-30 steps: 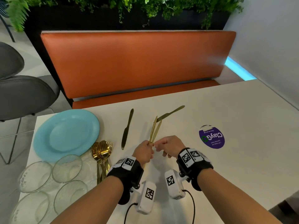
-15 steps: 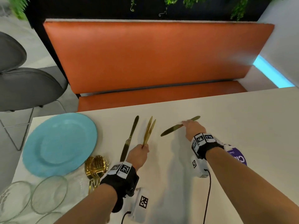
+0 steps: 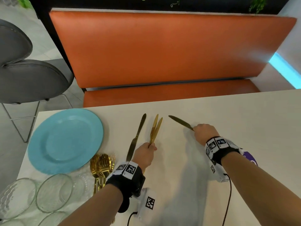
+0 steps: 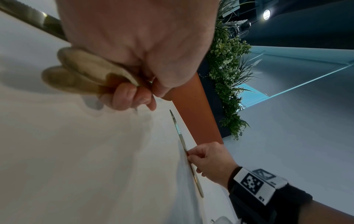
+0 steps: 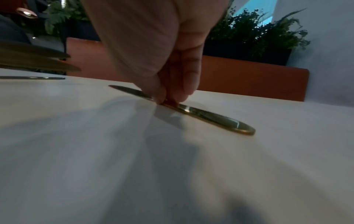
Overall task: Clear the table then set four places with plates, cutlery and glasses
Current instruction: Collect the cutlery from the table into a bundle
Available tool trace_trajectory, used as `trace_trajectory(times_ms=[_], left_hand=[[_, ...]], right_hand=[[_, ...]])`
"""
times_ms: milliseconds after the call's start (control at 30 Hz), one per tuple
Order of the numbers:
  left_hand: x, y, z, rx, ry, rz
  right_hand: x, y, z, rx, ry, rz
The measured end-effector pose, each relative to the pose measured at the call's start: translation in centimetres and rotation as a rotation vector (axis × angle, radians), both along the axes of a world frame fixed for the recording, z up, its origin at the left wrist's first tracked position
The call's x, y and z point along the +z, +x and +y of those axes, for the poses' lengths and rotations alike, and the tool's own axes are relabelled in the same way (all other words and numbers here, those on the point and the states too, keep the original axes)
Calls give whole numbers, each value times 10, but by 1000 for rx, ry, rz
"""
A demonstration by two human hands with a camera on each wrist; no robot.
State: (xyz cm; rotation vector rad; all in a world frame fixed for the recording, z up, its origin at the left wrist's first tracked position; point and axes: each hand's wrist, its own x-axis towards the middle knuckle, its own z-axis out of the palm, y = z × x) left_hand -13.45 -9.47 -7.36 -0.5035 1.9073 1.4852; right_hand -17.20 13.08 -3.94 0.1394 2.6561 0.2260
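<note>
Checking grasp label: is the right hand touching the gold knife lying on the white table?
Touching. Right wrist view: right hand fingertips pinch the gold knife.

Table (image 3: 228,111): plate (image 3: 65,141) at far left; glasses (image 3: 53,193) in front of it at the near-left corner. Pile of spoons and forks (image 3: 101,167) just right of the plate's near edge. 1 knife (image 3: 136,137) lies right of the pile. Left hand (image 3: 144,154), just right of it, holds 2 knives (image 3: 155,128) off the table. Right hand (image 3: 204,133) further right, pinching a 4th knife (image 3: 180,122) lying flat. Sticker (image 3: 250,159) behind the right wrist. Bench (image 3: 162,51) beyond the far edge; chair (image 3: 24,79) at far left.

An orange bench (image 3: 162,49), grey chair (image 3: 29,79), purple sticker (image 3: 250,159) and plants (image 4: 229,75).
</note>
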Motion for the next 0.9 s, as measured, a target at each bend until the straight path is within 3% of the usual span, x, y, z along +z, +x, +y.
trace_trajectory(times_ms=[200,400,667,900], left_hand=[[14,6,1,38,47,15],[24,14,0,47,103,18],[40,23,-6,4,157,31],[37,28,-19,44,-14,146]], right_hand=[[8,9,-6,-336,-197,-2],[23,26,-47,-611,-663,91],[31,43,-110,-663,-962,5],[19,39,-128,-543,-1056,-48]])
